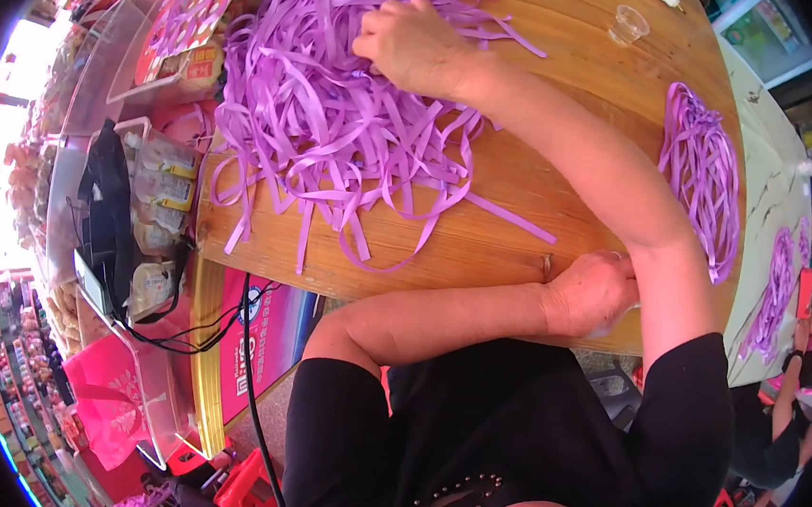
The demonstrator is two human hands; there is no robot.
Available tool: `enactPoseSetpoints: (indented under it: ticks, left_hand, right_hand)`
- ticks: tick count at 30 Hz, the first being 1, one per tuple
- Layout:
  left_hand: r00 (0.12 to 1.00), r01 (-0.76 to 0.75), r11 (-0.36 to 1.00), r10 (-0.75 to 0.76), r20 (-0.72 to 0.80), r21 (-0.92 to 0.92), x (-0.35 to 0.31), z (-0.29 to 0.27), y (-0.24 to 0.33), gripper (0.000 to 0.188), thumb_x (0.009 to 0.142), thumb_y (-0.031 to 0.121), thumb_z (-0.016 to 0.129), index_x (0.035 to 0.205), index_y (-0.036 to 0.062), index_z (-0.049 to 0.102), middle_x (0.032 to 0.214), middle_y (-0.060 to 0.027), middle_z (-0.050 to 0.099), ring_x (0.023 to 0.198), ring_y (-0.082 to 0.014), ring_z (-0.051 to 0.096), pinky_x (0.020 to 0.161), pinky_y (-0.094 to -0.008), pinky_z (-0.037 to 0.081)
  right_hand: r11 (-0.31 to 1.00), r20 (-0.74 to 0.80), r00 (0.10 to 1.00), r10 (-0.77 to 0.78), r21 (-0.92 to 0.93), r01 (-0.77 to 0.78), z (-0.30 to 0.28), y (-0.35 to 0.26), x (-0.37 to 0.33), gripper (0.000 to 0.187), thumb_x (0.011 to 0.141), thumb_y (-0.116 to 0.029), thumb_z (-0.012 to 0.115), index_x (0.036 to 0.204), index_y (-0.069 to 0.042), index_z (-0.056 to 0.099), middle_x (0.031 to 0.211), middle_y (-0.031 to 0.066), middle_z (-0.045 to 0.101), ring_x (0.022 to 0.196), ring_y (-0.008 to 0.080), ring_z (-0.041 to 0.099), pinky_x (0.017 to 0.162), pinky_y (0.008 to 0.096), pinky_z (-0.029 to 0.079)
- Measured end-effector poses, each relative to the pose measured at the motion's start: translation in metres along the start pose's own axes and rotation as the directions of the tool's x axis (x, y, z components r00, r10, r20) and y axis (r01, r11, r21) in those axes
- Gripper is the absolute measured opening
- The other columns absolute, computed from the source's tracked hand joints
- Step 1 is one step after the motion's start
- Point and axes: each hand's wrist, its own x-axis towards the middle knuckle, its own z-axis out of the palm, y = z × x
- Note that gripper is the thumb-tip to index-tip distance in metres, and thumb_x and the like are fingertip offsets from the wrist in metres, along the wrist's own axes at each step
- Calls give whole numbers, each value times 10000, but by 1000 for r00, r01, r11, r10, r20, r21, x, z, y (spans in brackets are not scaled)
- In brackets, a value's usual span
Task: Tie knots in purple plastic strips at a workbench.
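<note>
A large tangled heap of purple ribbon [338,143] covers the far left of the wooden table [526,187], with loose ends hanging toward its near edge. Reaching across to the left, my right hand [417,47] rests on top of the heap, fingers curled closed on purple ribbon. My left hand [594,292] is at the table's near edge on the right, below my right forearm, which hides its fingertips. Its fingers are bent closed, and what they hold cannot be made out. My arms cross each other.
A looped purple ribbon bundle [703,177] lies at the table's right; another bundle [773,292] is on a pale marbled surface. A small clear cup [628,25] stands at the back. Clear bins with packages [165,187] and a black cable [256,404] are at left. Another person's arm [786,388] shows far right.
</note>
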Motion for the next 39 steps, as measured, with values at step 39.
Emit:
enactPoseSetpoints:
  ticks: [39]
  left_hand:
    - [851,-151,915,313,-422,374,27,-59,0,300,738,-32,677,1029,-12,605,891,-150,566,794,-288,545,675,-350,456]
  right_hand:
    - [428,25,936,352,885,-185,-132,51,-173,258,913,-104,537,1142,-77,654,1054,69,684,865,147,649,757,294,503]
